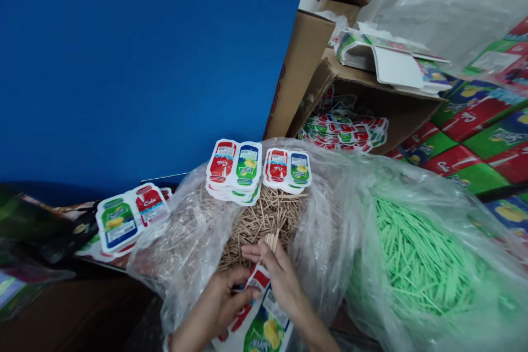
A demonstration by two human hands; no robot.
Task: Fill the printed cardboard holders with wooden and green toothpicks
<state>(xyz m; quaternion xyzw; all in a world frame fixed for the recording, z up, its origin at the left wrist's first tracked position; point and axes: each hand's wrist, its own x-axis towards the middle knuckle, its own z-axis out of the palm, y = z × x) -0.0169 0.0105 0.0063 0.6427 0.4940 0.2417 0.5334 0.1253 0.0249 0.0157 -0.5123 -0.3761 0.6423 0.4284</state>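
Observation:
My left hand (229, 297) is closed on a printed card (264, 330) with a red Cola half and a green-and-blue lemon half. Its lower part runs out of the picture. My right hand (284, 280) pinches a small bundle of thin brown sticks (271, 240) just above the top of the card. Beneath and beyond both hands lies a heap of the same brown sticks (264, 214) in a clear plastic bag (185, 231). Two stacks of similar cards, a left stack (234, 168) and a right stack (287, 169), rest at the heap's far edge.
More printed cards (132, 217) lie to the left. At right, another clear bag holds green sticks (424, 258). Behind stands an open cardboard box (309, 66) near a pile of cards (346, 131). Printed cartons (478, 137) are stacked far right. A blue panel (136, 66) rises behind.

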